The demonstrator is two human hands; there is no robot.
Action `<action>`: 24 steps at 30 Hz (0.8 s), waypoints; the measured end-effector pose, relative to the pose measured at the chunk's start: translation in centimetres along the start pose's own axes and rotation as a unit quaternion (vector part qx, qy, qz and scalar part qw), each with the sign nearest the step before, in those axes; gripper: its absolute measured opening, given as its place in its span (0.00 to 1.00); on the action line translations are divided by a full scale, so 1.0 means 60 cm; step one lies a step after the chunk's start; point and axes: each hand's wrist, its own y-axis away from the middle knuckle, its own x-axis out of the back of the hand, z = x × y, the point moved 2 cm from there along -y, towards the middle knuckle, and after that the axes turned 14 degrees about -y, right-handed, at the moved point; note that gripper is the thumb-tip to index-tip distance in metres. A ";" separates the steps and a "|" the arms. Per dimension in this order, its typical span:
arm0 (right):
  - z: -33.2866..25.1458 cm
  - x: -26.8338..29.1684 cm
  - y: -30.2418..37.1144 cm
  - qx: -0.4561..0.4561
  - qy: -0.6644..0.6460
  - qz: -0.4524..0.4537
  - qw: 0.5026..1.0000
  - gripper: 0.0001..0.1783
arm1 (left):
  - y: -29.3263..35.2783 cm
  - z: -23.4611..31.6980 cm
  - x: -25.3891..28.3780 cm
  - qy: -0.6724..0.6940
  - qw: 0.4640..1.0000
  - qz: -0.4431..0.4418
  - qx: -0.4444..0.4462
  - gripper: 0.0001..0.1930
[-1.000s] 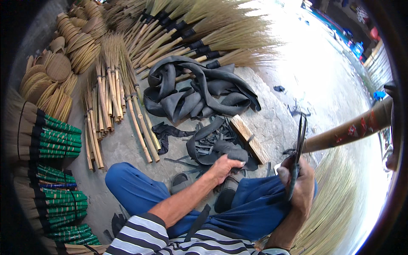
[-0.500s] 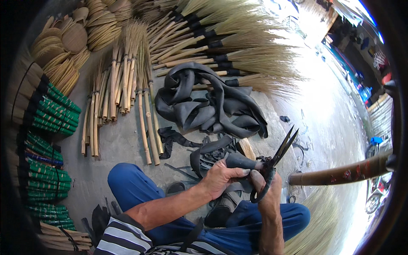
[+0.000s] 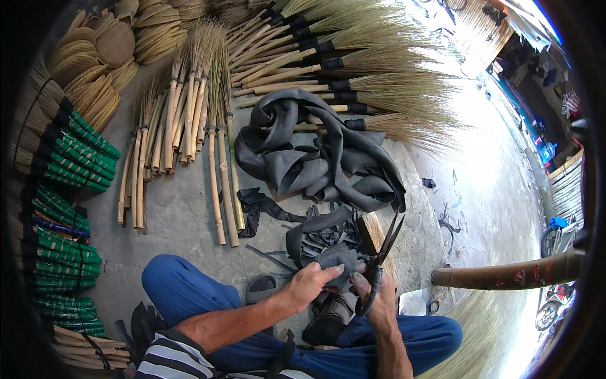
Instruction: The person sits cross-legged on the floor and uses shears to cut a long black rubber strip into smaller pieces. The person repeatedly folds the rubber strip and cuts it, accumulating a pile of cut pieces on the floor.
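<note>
My left hand [image 3: 308,287] pinches a dark grey piece of rubber [image 3: 339,256] between thumb and fingers, in front of my lap. Black scissors [image 3: 386,243] sit in my right hand [image 3: 380,300], their blades pointing away from me and slightly apart. The right thumb lies close to the rubber piece; whether it touches is hard to see. Just beyond my hands lies a heap of cut black rubber strips [image 3: 331,239] beside a wooden block [image 3: 374,235]. Farther off, a long black rubber sheet [image 3: 344,148] lies crumpled in loops on the floor.
Grass brooms [image 3: 322,63] with bamboo handles fan out at the back. More broom bundles [image 3: 183,120] lie at the left, near stacked green-wrapped handles [image 3: 69,252] and woven baskets [image 3: 113,44]. A thick bamboo pole [image 3: 505,273] juts in from the right.
Both hands have come down and toward me with the rubber piece and scissors. The right hand has also shifted left. The rubber piece has turned, showing a flatter, wider side.
</note>
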 end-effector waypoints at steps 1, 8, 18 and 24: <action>0.007 0.001 0.000 -0.029 -0.010 0.003 1.000 0.10 | -0.001 -0.006 0.000 -0.014 1.000 0.005 -0.003 0.15; 0.012 0.011 0.006 0.007 0.111 -0.012 0.994 0.11 | -0.004 -0.008 -0.008 -0.027 0.999 0.029 0.003 0.14; 0.022 0.009 0.024 -0.029 0.157 -0.091 0.983 0.24 | -0.030 0.063 0.027 0.061 0.973 0.168 -0.145 0.11; 0.009 0.003 0.027 -0.053 0.259 -0.120 0.957 0.26 | -0.039 0.094 0.021 0.073 0.966 0.145 -0.202 0.11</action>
